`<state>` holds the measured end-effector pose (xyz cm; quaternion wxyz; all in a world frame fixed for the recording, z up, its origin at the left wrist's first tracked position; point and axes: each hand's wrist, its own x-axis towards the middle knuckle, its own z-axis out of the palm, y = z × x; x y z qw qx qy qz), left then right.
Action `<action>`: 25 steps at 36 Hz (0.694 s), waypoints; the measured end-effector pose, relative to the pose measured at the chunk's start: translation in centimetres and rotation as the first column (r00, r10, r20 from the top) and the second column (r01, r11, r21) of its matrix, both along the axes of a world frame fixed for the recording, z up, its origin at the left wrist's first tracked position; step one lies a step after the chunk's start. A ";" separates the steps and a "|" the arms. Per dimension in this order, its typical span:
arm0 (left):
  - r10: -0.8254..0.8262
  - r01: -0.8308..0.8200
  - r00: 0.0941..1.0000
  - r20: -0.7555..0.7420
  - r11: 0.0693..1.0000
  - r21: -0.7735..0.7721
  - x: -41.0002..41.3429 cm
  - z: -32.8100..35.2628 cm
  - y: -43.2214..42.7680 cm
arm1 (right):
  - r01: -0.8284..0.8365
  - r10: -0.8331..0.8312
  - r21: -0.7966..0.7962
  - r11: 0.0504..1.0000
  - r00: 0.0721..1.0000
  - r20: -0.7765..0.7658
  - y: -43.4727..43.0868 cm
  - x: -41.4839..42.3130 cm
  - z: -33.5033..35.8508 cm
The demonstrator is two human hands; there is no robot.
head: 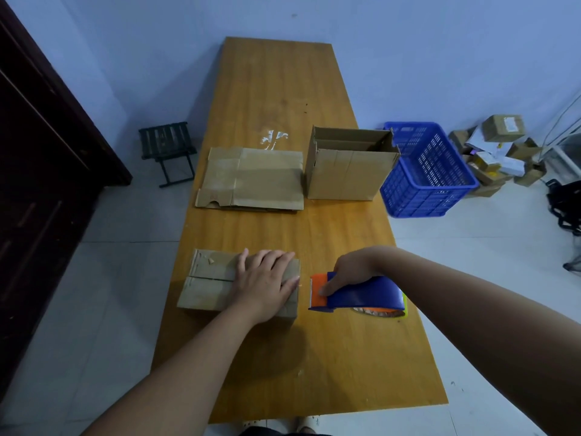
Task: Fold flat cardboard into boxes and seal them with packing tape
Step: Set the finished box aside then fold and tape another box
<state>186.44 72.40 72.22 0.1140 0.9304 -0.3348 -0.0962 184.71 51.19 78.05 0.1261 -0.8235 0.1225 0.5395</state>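
Cardboard is already folded into one small closed box [207, 280] on the near table [276, 89], the flat left hand [267, 284] presses on it, the right hand [352, 272] grips the tape dispenser [361, 294] just beside it, so I judge the sealing is not yet done, and flat sheets [251, 180] wait further back.

Matt brown cardboard, creased and scuffed, for the small box [209, 280], the flat sheets [254, 179] and the open box [344, 179]. Smooth wood-grain veneer with a mild sheen on the desk [279, 86]. Glossy blue and orange plastic on the tape dispenser [366, 292]. Blue moulded plastic for the slotted crate [418, 199]. Pale, faintly shiny tiles on the floor [119, 278].
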 end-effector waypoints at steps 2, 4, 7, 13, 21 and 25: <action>0.004 -0.004 1.000 0.007 1.000 0.000 -0.1 0.0 0.0 | 0.030 -0.030 0.003 1.000 1.000 -0.002 0.4 -0.2 -0.4; 0.009 -0.009 1.000 0.016 1.000 0.000 -0.1 -0.1 -0.1 | 0.055 -0.055 0.001 0.998 0.998 0.020 0.8 -0.5 -1.0; 0.009 -0.009 1.000 0.024 1.000 -0.003 0.0 -0.2 -0.1 | 0.072 -0.071 0.000 0.997 0.996 0.059 1.4 -0.8 -1.6; -0.003 0.004 1.000 0.029 1.000 -0.009 0.0 -0.4 0.1 | -0.038 0.055 -0.122 0.992 0.988 0.145 3.0 -0.7 -1.4; 0.019 -0.019 1.000 0.002 1.000 -0.024 0.2 -0.4 -0.1 | 0.099 0.005 -0.343 0.934 0.957 0.290 0.4 -5.4 -4.8; 0.029 -0.031 0.999 -0.042 0.999 -0.030 0.2 -0.2 -0.2 | 0.248 -0.123 -0.278 0.928 0.909 0.398 0.3 -4.9 -4.6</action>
